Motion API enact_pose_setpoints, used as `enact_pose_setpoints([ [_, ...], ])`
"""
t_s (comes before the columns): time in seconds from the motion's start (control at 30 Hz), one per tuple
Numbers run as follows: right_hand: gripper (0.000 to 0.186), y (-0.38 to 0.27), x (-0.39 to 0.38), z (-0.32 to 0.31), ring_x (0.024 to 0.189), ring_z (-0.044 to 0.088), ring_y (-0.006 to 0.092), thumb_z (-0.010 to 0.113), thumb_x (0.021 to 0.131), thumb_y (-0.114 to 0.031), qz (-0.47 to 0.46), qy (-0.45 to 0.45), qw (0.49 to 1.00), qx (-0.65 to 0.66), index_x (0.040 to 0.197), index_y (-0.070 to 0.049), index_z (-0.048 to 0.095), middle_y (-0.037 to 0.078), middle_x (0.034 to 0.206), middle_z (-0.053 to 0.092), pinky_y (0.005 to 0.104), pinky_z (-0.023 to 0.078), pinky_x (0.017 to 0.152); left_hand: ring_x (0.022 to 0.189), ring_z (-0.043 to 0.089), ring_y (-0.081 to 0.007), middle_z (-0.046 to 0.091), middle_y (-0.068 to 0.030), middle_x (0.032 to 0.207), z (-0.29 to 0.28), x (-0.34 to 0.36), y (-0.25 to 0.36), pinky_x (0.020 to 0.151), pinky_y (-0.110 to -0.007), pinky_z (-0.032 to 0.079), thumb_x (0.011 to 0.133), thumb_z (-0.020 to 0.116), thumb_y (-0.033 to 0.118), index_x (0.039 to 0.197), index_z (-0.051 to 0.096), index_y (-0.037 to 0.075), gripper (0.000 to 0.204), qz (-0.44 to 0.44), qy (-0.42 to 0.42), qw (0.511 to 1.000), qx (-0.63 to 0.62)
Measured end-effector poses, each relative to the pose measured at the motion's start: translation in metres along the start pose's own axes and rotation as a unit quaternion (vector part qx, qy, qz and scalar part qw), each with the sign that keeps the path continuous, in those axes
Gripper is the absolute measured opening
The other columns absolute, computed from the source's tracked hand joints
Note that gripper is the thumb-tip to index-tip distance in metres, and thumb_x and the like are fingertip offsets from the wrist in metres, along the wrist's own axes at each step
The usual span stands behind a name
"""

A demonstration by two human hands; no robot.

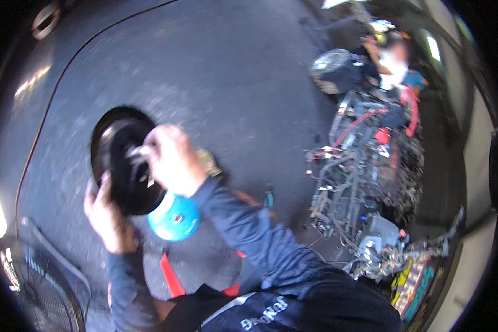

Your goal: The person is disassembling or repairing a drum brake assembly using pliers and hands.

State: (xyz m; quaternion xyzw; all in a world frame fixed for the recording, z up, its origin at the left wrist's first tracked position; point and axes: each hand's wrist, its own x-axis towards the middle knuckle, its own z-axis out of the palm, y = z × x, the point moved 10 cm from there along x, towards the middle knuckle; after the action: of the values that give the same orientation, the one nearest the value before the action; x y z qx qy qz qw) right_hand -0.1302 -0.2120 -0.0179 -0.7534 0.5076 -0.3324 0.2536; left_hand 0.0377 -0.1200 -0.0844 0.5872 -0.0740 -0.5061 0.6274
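In the head view a round black dish-like part (112, 155) is tilted up at left of centre. My left hand (106, 213) grips its lower left rim. My right hand (172, 160) is over its middle, with fingers closed on a small light metal piece (139, 152) whose exact shape is blurred. A blue disc (166, 227) with a small centre fitting lies below the black part. Something brass-coloured (210, 163) is partly hidden behind my right hand.
A stripped vehicle frame (365, 160) with wires fills the right side, with another person (393, 69) beside a grey round object (335, 74) behind it. A cable (63, 72) crosses the left floor. A mesh fan guard (44, 282) stands at lower left.
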Motion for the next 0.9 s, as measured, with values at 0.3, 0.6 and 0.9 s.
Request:
enact_pose_setpoints([
  [0.3, 0.017, -0.002, 0.007, -0.015, 0.076, 0.058, 0.0324, 0.070, 0.077, -0.017, 0.035, -0.050, 0.998, -0.020, 0.077, -0.002, 0.062, 0.014, 0.077, 0.061, 0.0413, 0.046, 0.069, 0.088, 0.061, -0.0142, 0.065, -0.0093, 0.100, 0.002, 0.001, 0.003, 0.083, -0.025, 0.046, 0.087, 0.061, 0.008, 0.110, 0.059, -0.004, 0.026, 0.034, -0.005, 0.999, -0.010],
  [0.6, 0.016, 0.019, 0.001, -0.016, 0.072, 0.062, 0.0271, 0.068, 0.078, -0.016, 0.122, -0.066, 0.989, 0.043, 0.079, 0.000, 0.065, 0.014, 0.077, 0.062, 0.0369, 0.048, 0.065, 0.086, 0.060, -0.0120, 0.066, -0.0088, 0.099, 0.012, -0.002, 0.000, 0.081, -0.024, 0.047, 0.087, 0.060, 0.005, 0.109, 0.059, -0.004, 0.023, 0.031, -0.022, 0.998, -0.045],
  [0.9, 0.016, 0.019, -0.001, -0.012, 0.076, 0.062, 0.0311, 0.064, 0.081, -0.013, 0.098, -0.087, 0.991, 0.009, 0.085, 0.003, 0.061, 0.018, 0.083, 0.062, 0.0384, 0.049, 0.069, 0.085, 0.060, -0.0112, 0.065, -0.0084, 0.097, 0.016, -0.006, -0.001, 0.080, -0.024, 0.047, 0.087, 0.060, 0.006, 0.108, 0.060, -0.004, 0.023, 0.031, -0.027, 0.999, -0.014],
])
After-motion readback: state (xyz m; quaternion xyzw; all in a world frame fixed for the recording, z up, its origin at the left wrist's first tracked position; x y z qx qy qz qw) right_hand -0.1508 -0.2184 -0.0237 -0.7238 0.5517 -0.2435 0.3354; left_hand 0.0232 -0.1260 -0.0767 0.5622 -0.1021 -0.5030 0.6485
